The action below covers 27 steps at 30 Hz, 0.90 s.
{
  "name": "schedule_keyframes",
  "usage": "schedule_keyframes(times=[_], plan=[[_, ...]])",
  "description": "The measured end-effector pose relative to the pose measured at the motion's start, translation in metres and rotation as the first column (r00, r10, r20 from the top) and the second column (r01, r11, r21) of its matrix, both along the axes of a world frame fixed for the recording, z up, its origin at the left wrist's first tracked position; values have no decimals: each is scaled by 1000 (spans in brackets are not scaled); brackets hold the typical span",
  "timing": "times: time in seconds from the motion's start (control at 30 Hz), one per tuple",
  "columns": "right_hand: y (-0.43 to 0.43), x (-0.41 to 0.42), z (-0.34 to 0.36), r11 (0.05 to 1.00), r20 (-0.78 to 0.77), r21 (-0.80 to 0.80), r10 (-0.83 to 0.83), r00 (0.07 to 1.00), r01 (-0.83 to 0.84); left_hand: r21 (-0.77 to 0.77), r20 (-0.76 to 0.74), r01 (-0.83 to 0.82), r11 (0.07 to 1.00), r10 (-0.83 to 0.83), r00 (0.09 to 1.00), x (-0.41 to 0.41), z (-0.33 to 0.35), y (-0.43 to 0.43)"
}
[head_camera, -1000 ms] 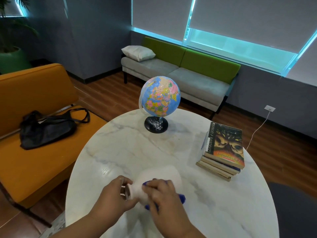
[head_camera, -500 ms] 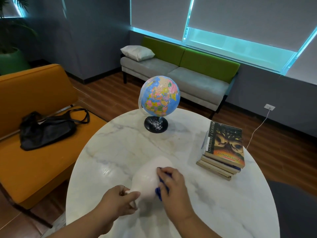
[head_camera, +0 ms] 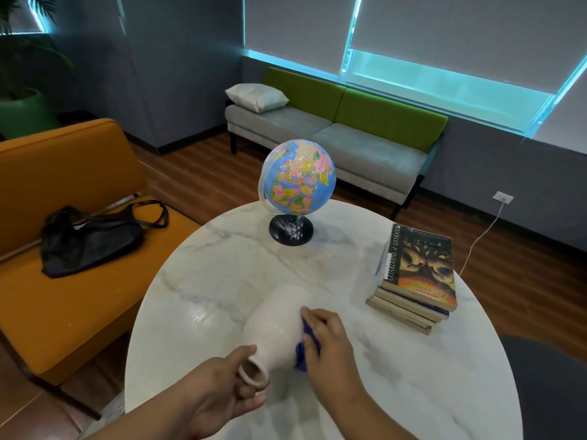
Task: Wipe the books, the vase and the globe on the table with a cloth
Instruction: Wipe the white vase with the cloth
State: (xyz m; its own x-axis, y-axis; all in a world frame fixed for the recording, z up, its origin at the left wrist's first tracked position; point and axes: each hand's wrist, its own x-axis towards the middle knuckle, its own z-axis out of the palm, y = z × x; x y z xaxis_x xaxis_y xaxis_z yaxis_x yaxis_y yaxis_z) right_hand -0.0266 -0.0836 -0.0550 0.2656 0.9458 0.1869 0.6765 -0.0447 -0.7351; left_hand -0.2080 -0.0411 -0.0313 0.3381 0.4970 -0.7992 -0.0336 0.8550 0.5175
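white vase tilted, mouth toward the wearer, neck in left hand grip, right hand clamped on blue cloth

Globe at the table's far edge, books stacked at its right, vase near the front, cloth against the vase's right side

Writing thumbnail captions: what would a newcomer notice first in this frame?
The white vase, tipped mouth-first toward the camera over the near part of the round marble table: the left hand grips its neck while the right hand presses a blue cloth to its side. Next, the bright globe standing toward the far edge, and the stack of books on the right.
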Motion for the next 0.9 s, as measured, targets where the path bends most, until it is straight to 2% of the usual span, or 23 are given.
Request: schedule_keyframes(times=[0.07, 0.13, 0.23, 0.3, 0.37, 0.43, 0.5, 0.57, 0.63, 0.67, 0.7, 0.8, 0.9], plan=[[-11, -14, 1, 980, 156, 88, 163, 974, -178, -68, 58, 3, 998, 1, 998, -1, 1, 2], [-15, -25, 2, 922, 353, 108, 313, 882, -371, -123, 126, 33, 992, -17, 992, -4, 1, 6], [-5, -28, 9, 901, 465, 42, 366, 807, -432, -133, 158, 82, 988, -60, 986, -9, 2, 11], [6, -24, 19, 923, 379, -16, 361, 852, -384, -98, 99, 141, 985, -132, 986, -9, 4, 12], [22, -15, 27, 962, 236, -72, 274, 932, -265, -79, 30, 176, 981, -174, 984, -9, 5, 12], [38, 3, 28, 985, 66, -156, 80, 995, -69, -92, 16, 179, 980, -178, 984, -9, 4, 12], [45, 20, 21, 962, -127, -260, -122, 984, 86, -124, 41, 152, 981, -148, 988, -10, 3, 12], [41, 26, 11, 894, -309, -412, -322, 895, 179, -188, 80, 110, 976, -97, 992, -11, 1, 15], [29, 18, 4, 832, -519, -518, -491, 700, 199, -246, 114, 73, 967, -46, 992, -13, -2, 18], [23, 12, 3, 823, -601, -531, -535, 594, 205, -266, 126, 55, 963, -22, 992, -14, -4, 19], [18, 7, 4, 823, -648, -526, -552, 526, 216, -281, 133, 36, 959, 2, 991, -15, -6, 20], [13, 1, -1, 808, -678, -531, -587, 442, 256, -304, 133, -17, 953, 60, 989, -18, -15, 17], [9, -4, 0, 765, -629, -594, -634, 449, 249, -340, 171, -50, 939, 114, 979, -14, -14, 14]])
